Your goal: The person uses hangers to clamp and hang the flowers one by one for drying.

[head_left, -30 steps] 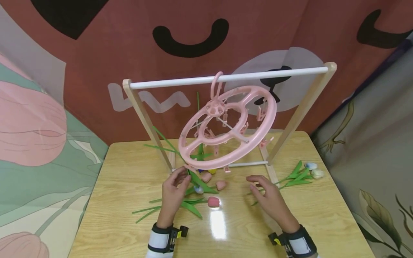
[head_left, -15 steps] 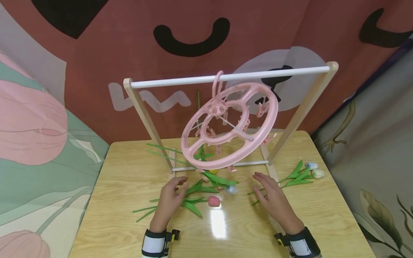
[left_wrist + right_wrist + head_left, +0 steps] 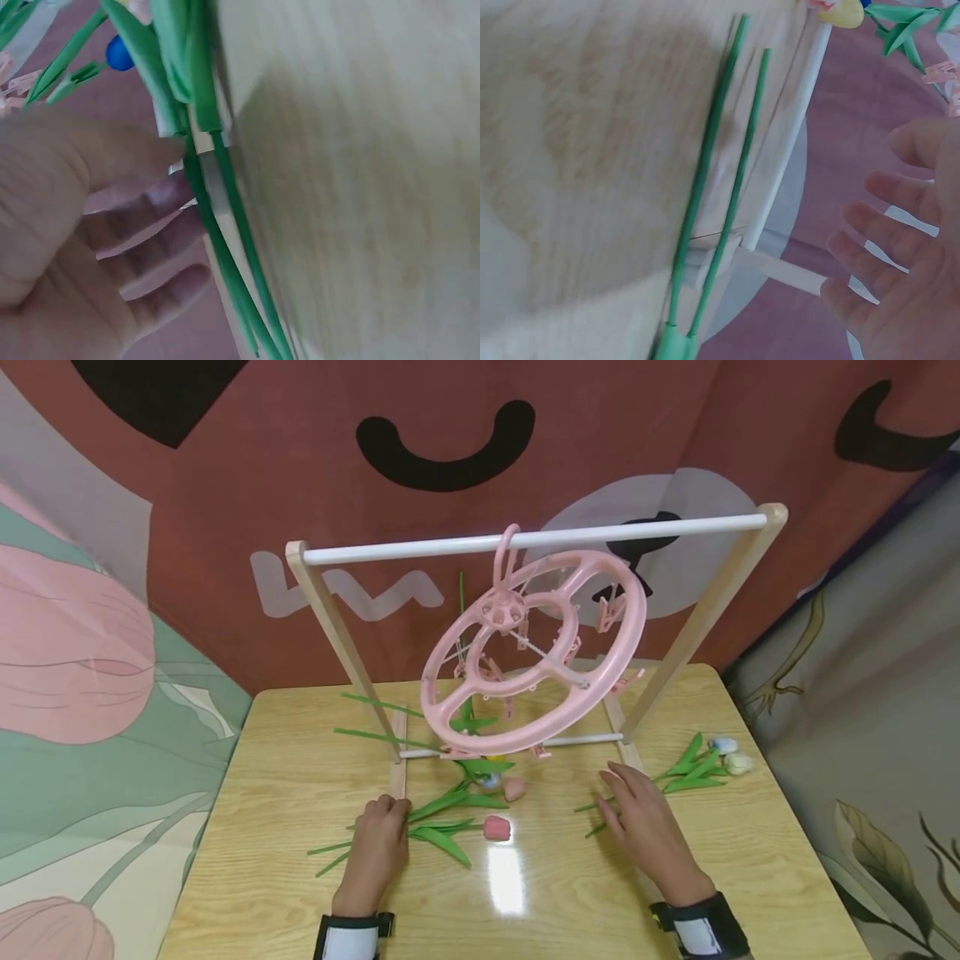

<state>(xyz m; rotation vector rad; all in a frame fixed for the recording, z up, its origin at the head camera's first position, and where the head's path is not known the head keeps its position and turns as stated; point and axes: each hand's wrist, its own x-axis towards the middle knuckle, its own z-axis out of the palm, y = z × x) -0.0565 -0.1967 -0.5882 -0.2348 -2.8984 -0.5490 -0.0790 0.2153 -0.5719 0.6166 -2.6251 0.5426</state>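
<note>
My left hand (image 3: 375, 847) is low over the table, fingertips right at the green stems (image 3: 241, 217) of artificial tulips; its thumb and fingers are parted beside one stem in the left wrist view. A pink tulip head (image 3: 497, 828) lies right of this hand. My right hand (image 3: 648, 822) hovers with loosely bent fingers, holding nothing, near two stems (image 3: 705, 157) that lead to a blue-white tulip (image 3: 723, 745) and a white one (image 3: 738, 764). Above hangs a pink round clip hanger (image 3: 517, 741), a tulip (image 3: 390, 736) slanting from its front left clip.
A frame with a white top bar (image 3: 420, 551) and wooden posts (image 3: 693, 627) carries the hanger. Several pink clips (image 3: 611, 610) dangle under the ring. Another tulip (image 3: 467, 718) hangs at the back. The wooden table (image 3: 262, 827) meets a printed cloth backdrop (image 3: 600, 427).
My left hand has left the front of the hanger and moved down and left to the stems on the table. The clipped tulip swung right, then back. My right hand shifted slightly right.
</note>
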